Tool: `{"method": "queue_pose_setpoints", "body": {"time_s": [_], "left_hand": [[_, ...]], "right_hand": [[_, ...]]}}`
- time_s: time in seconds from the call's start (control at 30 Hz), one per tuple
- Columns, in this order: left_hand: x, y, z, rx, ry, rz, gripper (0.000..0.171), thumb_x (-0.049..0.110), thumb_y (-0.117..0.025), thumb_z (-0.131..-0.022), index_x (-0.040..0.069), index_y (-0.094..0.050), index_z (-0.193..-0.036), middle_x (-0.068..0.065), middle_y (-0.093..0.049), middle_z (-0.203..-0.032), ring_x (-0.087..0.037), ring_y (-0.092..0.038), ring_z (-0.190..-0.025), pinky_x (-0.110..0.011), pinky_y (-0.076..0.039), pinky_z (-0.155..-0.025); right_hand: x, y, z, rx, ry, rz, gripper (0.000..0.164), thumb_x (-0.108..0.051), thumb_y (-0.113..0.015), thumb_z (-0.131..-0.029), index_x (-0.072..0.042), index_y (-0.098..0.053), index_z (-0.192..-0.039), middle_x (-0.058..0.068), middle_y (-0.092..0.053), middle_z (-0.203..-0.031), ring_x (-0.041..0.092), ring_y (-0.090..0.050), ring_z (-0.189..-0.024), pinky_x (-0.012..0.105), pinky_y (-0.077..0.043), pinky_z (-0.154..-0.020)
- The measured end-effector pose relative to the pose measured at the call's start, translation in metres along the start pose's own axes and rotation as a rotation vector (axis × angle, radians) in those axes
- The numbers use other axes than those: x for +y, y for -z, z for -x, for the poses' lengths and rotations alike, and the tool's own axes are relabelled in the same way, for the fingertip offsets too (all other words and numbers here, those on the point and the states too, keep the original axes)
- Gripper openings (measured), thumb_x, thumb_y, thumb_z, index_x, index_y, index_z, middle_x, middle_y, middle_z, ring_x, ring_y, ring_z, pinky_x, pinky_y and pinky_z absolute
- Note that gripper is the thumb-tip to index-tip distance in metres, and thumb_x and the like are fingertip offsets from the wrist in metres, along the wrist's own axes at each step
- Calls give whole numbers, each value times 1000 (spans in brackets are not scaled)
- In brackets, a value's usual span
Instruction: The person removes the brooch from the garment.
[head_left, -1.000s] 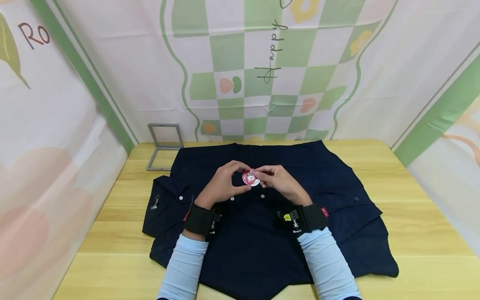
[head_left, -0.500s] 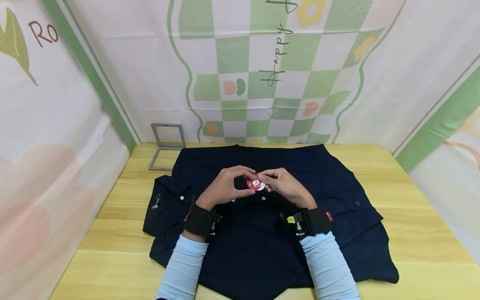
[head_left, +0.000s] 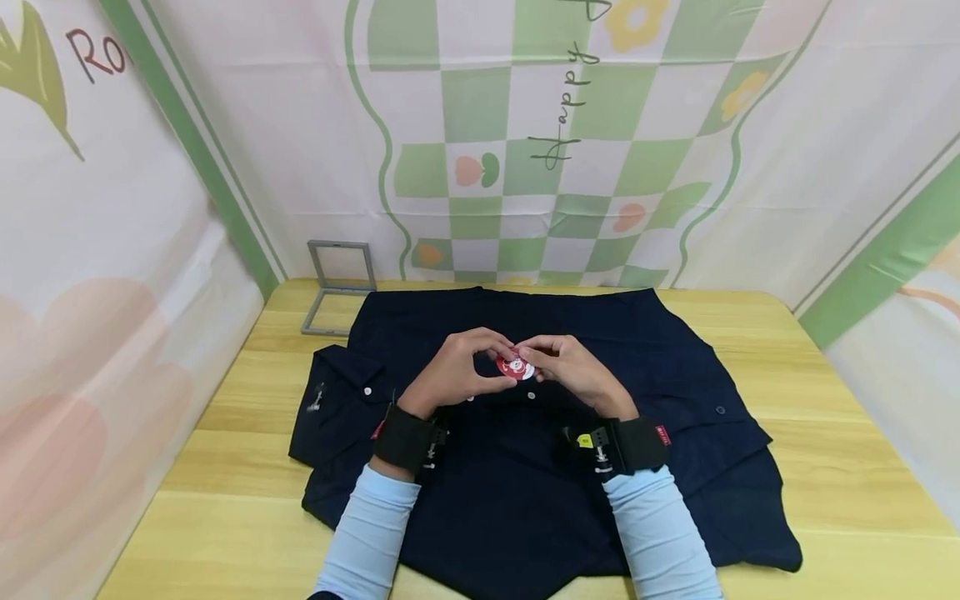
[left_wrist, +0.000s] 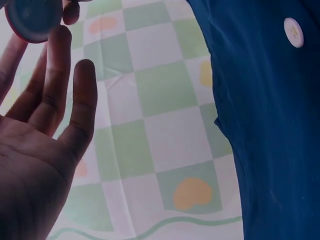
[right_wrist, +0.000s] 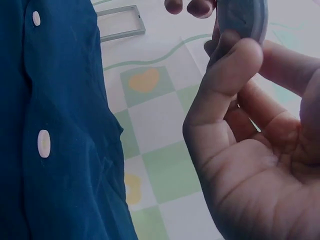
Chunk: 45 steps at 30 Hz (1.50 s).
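Observation:
Both hands hold a round red-and-white badge (head_left: 513, 367) between them, above a dark navy shirt (head_left: 517, 500). My left hand (head_left: 459, 367) pinches its left side, thumb below and fingers above. The right hand (head_left: 576, 372) grips the opposite edge between thumb and fingers. In the left wrist view the badge (left_wrist: 34, 19) shows a dull bluish back with a red rim. The right wrist view has its grey back (right_wrist: 242, 19) above the right thumb. The shirt lies spread out with its white buttons (right_wrist: 44, 144) facing up.
A grey two-part frame (head_left: 347, 291) stands propped at the back left of the wooden table (head_left: 217, 467). Behind the table hangs a green-and-white checked cloth (head_left: 472, 112). The shirt's short sleeve (head_left: 315, 425) lies toward the left edge.
The badge and both hands have shifted slightly right in the view, along with the whole scene as the head turns. The badge has tilted a little; both hands keep holding it.

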<state>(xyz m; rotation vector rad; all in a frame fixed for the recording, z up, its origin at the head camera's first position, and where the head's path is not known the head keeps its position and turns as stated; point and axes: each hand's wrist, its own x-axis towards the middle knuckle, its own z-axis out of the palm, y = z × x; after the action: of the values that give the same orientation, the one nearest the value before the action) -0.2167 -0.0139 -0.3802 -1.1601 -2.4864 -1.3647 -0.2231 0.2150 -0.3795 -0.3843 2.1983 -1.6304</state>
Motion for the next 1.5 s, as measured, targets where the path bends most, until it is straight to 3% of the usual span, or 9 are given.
{"method": "queue_pose_setpoints", "body": {"time_s": [0.13, 0.3, 0.47, 0.63, 0.77, 1.07, 1.23, 1.37, 1.5], "left_hand": [[0, 2, -2, 58, 31, 9, 26, 17, -82, -80, 8, -73, -102, -8, -67, -115, -18, -63, -94, -35, -55, -83], [0, 7, 0, 141, 98, 80, 26, 16, -83, -79, 9, -74, -102, -8, -68, -117, -18, -65, -92, -33, -55, -83], [0, 11, 1, 152, 189, 228, 26, 14, -81, -81, 7, -73, -104, -11, -68, -120, -21, -65, -92, -36, -55, -83], [-1, 13, 2, 138, 259, 299, 24, 14, -79, -84, 7, -73, -106, -10, -69, -119, -17, -65, -89, -28, -55, -80], [0, 12, 1, 122, 259, 319, 23, 13, -77, -85, 6, -72, -107, -10, -69, -119, -15, -65, -89, -26, -55, -79], [3, 12, 2, 121, 257, 340, 24, 12, -76, -86, 5, -72, -108, -11, -68, -119, -14, -64, -88, -26, -55, -79], [3, 12, 1, 128, 270, 367, 25, 12, -73, -89, 5, -70, -113, -12, -68, -116, -16, -64, -89, -27, -55, -78], [3, 13, 1, 105, 260, 354, 28, 15, -69, -93, 7, -67, -119, -12, -67, -117, -18, -65, -93, -30, -55, -81], [3, 17, 3, 103, 244, 322, 31, 16, -67, -94, 7, -64, -124, -12, -67, -118, -22, -66, -96, -35, -55, -83]], "right_hand": [[-3, 2, 2, 63, 22, 27, 39, -28, -56, -101, 3, -62, -125, 3, -65, -103, 23, -62, -89, 28, -55, -79], [-7, 3, 6, 156, 79, 89, 37, -28, -55, -102, 1, -62, -123, 17, -63, -112, 16, -62, -90, 27, -55, -82], [-10, 2, 11, 211, 231, 140, 28, -18, -59, -100, 0, -63, -121, 20, -61, -115, 10, -61, -89, 26, -54, -80], [-11, -3, 11, 185, 428, 204, 23, -6, -64, -95, 1, -65, -116, 15, -59, -116, 5, -62, -95, 17, -52, -81], [-11, -5, 10, 184, 526, 234, 17, -1, -65, -93, 4, -69, -108, 19, -58, -115, 2, -61, -95, 14, -53, -80], [-10, -8, 9, 211, 582, 230, 12, 4, -66, -90, 6, -73, -99, 20, -61, -111, 1, -62, -95, 12, -53, -79], [-10, -12, 7, 256, 640, 207, 12, -1, -66, -91, 6, -72, -100, 19, -62, -107, 8, -66, -93, 13, -54, -79], [-11, -13, 5, 325, 680, 206, 11, 4, -66, -89, 3, -73, -98, 18, -65, -102, 4, -65, -89, 13, -54, -74], [-13, -13, 5, 370, 654, 185, 11, 7, -66, -88, 4, -73, -97, 18, -66, -99, -2, -63, -85, 12, -53, -72]]}}
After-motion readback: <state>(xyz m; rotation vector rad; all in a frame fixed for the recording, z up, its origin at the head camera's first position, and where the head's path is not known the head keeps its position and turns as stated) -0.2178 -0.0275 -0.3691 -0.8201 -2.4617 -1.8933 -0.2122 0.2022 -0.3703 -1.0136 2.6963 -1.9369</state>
